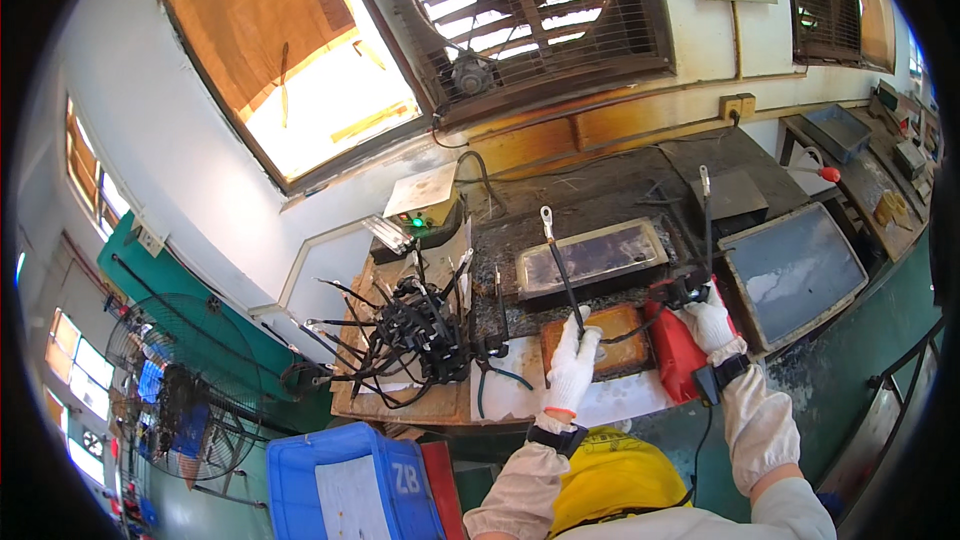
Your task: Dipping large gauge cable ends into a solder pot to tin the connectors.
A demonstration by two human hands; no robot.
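Note:
My left hand [572, 372], in a white glove, is closed around a black cable [564, 278] standing nearly upright, with a silver ring lug at its top. My right hand [713, 325], gloved too, grips a black cable bundle [680, 290]; another lugged end rises above it. A thin black stretch runs between the hands, but I cannot tell if it is all one cable. Beyond my left hand lies a rectangular metal bath [595, 258] with a dull grey surface. A brown-stained shallow tray [612, 345] sits between my hands, beside a red object [674, 352] under my right hand.
A heap of black lugged cables [415, 330] covers the bench's left side, near pliers [497, 376]. Behind it stands a box with a green light [419, 222]. A blue crate [330, 485] is below, a grey tray [800, 270] right, and a caged fan [185, 390] far left.

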